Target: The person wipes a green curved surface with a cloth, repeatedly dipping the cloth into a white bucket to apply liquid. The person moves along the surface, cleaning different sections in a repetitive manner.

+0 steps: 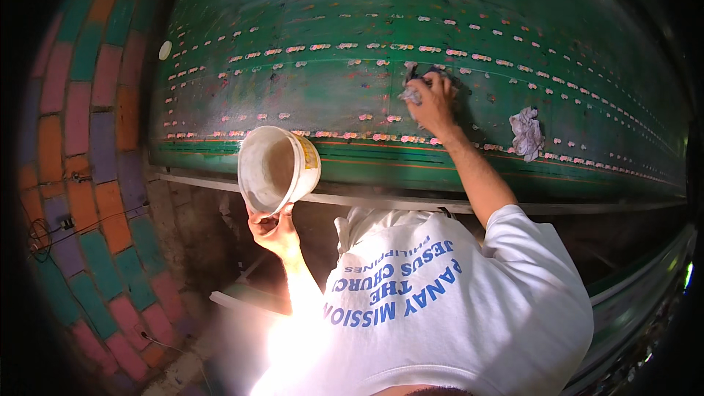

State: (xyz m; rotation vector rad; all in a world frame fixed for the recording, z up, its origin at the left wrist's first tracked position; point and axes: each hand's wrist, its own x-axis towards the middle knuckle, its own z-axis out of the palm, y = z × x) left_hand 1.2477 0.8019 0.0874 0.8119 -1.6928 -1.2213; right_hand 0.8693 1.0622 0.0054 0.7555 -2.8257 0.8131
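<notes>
My left hand (274, 232) grips the lower rim of a white plastic bucket (253, 169), which is tipped so that its mouth faces left and toward me. A yellow label shows on the bucket's side, and the inside looks bare and stained. Farther out, my right hand (433, 106) is closed on a crumpled rag (411, 94), pale with dark patches, and presses it on a long green table (352, 95). Rows of small pink and white printed marks run along the table. Part of the rag is hidden under my fingers.
A second crumpled white rag (526, 134) lies on the table, right of my right hand. Near the far left edge sits a small pale round lid-like disc (165, 50). A pale rail (381, 201) runs along the near edge. At left is a wall of coloured blocks (78, 117) with loose wires.
</notes>
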